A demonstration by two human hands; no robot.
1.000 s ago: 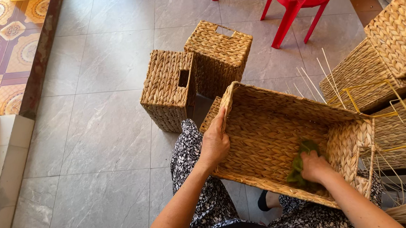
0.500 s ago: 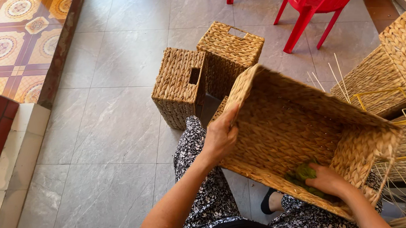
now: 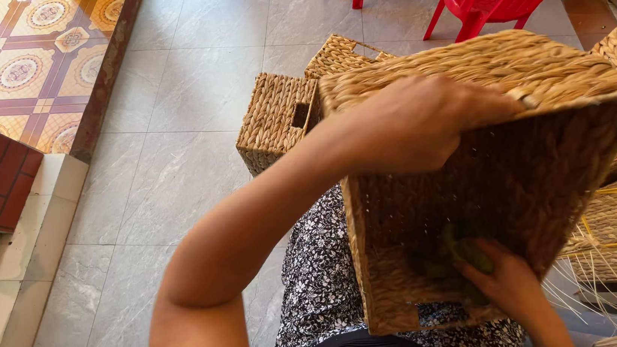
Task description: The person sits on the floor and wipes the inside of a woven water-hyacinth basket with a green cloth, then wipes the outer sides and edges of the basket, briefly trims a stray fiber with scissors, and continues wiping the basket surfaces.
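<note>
Tipped the rectangular woven straw basket (image 3: 504, 170) up over the lap, left hand (image 3: 413, 122) clenched on its rim to steady it, right hand (image 3: 504, 283) inside grasping a green cloth (image 3: 461, 253), seemingly wiping.

Bright daylight, upper-left glare, slightly blurred foreground.

Left hand (image 3: 424, 121) grips woven basket (image 3: 520, 176); right hand (image 3: 511, 282) inside.
</note>
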